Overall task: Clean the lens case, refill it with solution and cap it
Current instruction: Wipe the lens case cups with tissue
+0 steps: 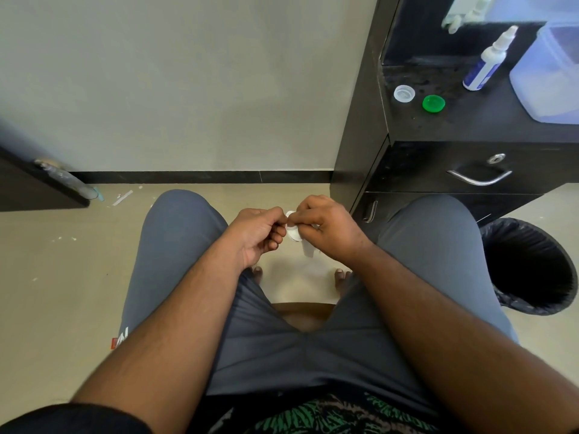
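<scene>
Between my knees I hold a small white lens case [294,233]. My left hand [258,234] pinches its left end with curled fingers. My right hand [326,228] grips its right side, and a white piece, perhaps a tissue, hangs below that hand; most of the case is hidden by my fingers. On the black cabinet top [470,126] at the upper right lie a clear cap [404,93] and a green cap [433,104], both off the case. A white solution bottle [487,62] with a blue label stands behind them.
A large clear plastic container [551,73] stands at the cabinet's right edge. Drawers with metal handles [479,177] face me. A black lined waste bin [532,267] sits on the floor at my right. A dark door [37,183] is at the left.
</scene>
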### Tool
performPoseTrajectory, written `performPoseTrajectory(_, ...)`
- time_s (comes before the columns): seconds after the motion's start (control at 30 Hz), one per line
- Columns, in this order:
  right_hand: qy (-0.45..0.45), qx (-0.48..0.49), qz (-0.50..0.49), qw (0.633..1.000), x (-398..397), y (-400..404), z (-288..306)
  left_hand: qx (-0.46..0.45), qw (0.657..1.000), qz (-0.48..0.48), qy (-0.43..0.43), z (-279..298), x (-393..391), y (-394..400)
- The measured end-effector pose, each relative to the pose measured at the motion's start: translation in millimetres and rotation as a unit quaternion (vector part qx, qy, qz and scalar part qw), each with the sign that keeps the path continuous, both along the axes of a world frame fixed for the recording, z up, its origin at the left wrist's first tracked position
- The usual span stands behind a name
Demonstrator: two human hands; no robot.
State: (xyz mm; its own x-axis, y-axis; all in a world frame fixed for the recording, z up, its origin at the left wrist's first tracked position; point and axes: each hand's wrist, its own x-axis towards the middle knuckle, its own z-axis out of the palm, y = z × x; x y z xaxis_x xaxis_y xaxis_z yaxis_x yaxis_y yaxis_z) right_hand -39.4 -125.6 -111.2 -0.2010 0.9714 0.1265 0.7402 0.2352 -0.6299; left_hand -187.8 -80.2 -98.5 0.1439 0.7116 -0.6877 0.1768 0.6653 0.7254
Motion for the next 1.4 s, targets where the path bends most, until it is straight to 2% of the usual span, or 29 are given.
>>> performPoseTrajectory(0.07,-0.005,-0.004,-0.016,1.000,2,2,0,0.000,1.000,0.002,0.001,0,1,0)
performPoseTrajectory(0.23,-0.046,0.008,0.028,0.999,0,0,2,0.000,1.000,-0.007,0.006,-2,2,-1)
performPoseTrajectory(0.43,-0.039,0.000,-0.020,0.999,4,-2,2,0.011,1.000,0.014,0.004,-1,-1,3)
performPoseTrajectory(0.7,0.058,0.019,-0.103,0.993,-1,-1,-4,0.038,0.995,0.089,-0.037,-2,0,5)
performPoseTrajectory(0.8,0.114,0.006,-0.117,0.987,-3,-2,-2,0.035,0.993,0.098,-0.047,-3,0,5)
performPoseTrajectory(0.9,0.128,0.009,-0.116,0.985,-2,-2,0,0.036,0.994,0.095,-0.049,-2,1,4)
performPoseTrajectory(0.97,0.109,0.029,-0.094,0.989,-2,-2,3,0.044,0.995,0.085,-0.041,-3,2,3)
performPoseTrajectory(1.1,-0.012,0.055,-0.004,0.998,-7,-4,3,0.054,0.993,0.097,-0.036,-3,2,2)
performPoseTrajectory(1.27,-0.001,0.054,-0.054,0.997,-3,0,2,0.041,0.991,0.116,-0.043,-2,-1,4)
performPoseTrajectory(1.4,-0.032,0.072,-0.009,0.997,-10,-4,4,0.024,0.989,0.136,-0.062,-1,-1,3)
